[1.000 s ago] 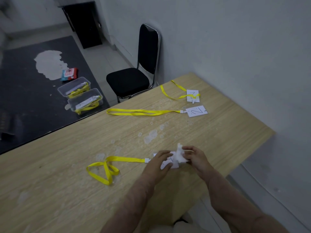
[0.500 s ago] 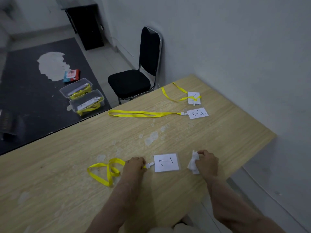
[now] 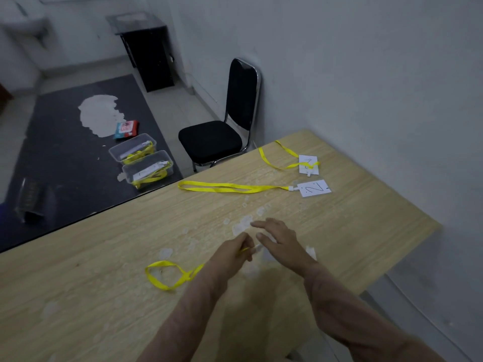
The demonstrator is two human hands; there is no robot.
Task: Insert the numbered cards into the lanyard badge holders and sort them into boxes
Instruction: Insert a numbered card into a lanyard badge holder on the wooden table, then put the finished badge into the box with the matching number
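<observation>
Plastic boxes [image 3: 147, 165], two clear ones with yellow straps inside, sit on the floor past the table's [image 3: 78, 296] far left edge. On the near part of the table lies a looped yellow lanyard [image 3: 167, 276]. The left hand [image 3: 232, 252] pinches its strap close to the clip, fingers curled. The badge holder [image 3: 265, 254] looks blurry, partly under the right hand [image 3: 281, 241], which hovers with fingers straight and spread, holding nothing. A small white scrap [image 3: 311, 252] sits near the table's right edge. Two more lanyards with cards [image 3: 315, 188] lie at the table's far right part.
</observation>
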